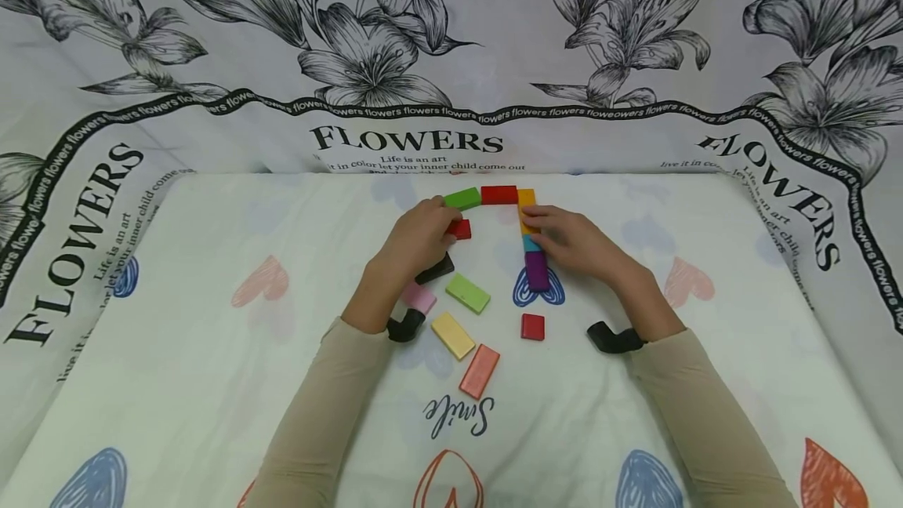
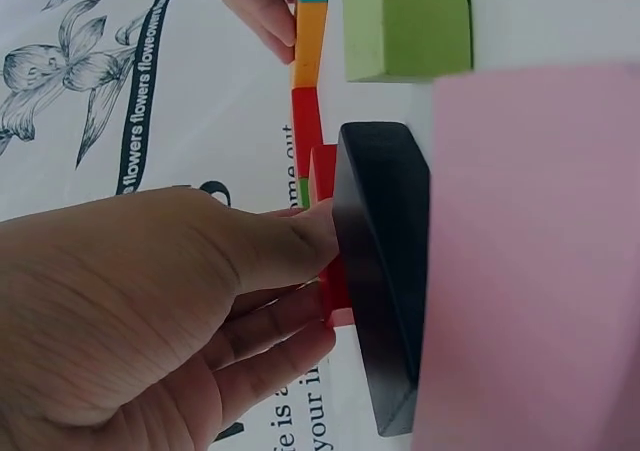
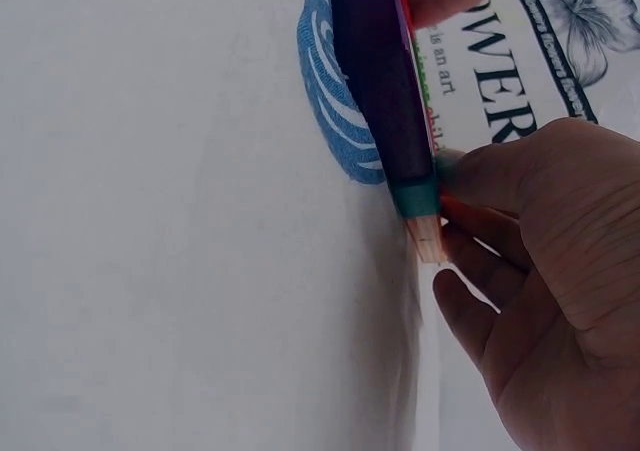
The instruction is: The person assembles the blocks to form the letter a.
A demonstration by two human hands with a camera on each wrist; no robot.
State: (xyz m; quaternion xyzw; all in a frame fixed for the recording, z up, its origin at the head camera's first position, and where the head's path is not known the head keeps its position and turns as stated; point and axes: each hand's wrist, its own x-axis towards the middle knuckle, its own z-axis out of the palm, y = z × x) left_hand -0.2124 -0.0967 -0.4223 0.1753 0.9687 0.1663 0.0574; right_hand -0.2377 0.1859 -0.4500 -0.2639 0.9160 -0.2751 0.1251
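My left hand (image 1: 416,237) pinches a red block (image 1: 462,230) by its left end, just below a green block (image 1: 462,198). In the left wrist view the thumb lies over the red block's near side, and a black block (image 2: 385,271) stands close by. My right hand (image 1: 582,240) touches a row of blocks from the right, its fingers fairly straight. A fingertip rests at the orange block (image 1: 525,198), and the thumb is at the small cyan block (image 1: 531,244). The purple block (image 1: 537,271) adjoins the cyan one. Another red block (image 1: 499,194) bridges from the green block to the orange.
Loose blocks lie on the patterned cloth (image 1: 176,382): light green (image 1: 467,293), pink (image 1: 419,298), yellow (image 1: 453,335), coral (image 1: 480,371) and a small red one (image 1: 532,327). Black wrist straps show at both cuffs.
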